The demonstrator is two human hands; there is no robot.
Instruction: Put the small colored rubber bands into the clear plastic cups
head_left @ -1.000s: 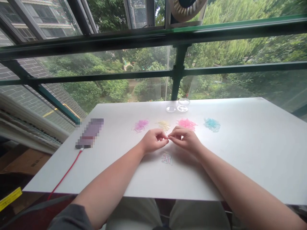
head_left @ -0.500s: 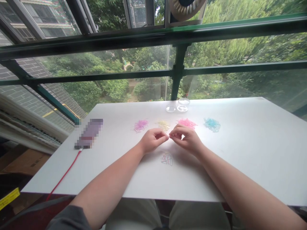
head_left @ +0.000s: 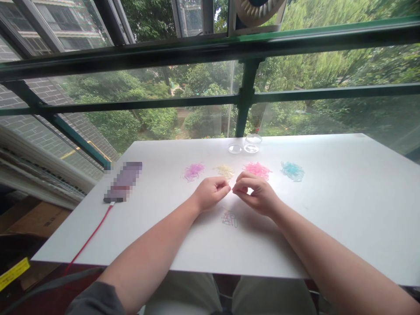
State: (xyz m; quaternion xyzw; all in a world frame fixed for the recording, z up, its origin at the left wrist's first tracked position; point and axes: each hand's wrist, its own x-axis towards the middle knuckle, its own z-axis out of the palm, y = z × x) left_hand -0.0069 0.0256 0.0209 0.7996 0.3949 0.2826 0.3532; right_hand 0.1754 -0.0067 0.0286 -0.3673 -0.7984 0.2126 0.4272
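My left hand (head_left: 212, 192) and my right hand (head_left: 254, 192) meet nearly fingertip to fingertip above the middle of the white table (head_left: 344, 210). Both are closed in a pinch; whatever sits between the fingertips is too small to make out. Just beyond them lie a pale yellow pile (head_left: 224, 170) and a pink pile (head_left: 257, 169) of small thin pieces, the pink one partly behind my right hand. A purple pile (head_left: 193, 171) is to the left and a teal pile (head_left: 292, 170) to the right. Below my hands rests a small cluster of multicoloured loops (head_left: 229, 218).
Three clear round dishes or lids (head_left: 251, 149) stand at the table's far edge. A blurred-out phone-like object (head_left: 125, 181) with a red cable (head_left: 90, 238) lies on the left. Behind the table runs a green railing (head_left: 246, 96) before windows.
The view has shifted slightly. My hands stay pinched close together, with the gap between the fingertips slightly wider. The piles and the loop cluster have not visibly changed.
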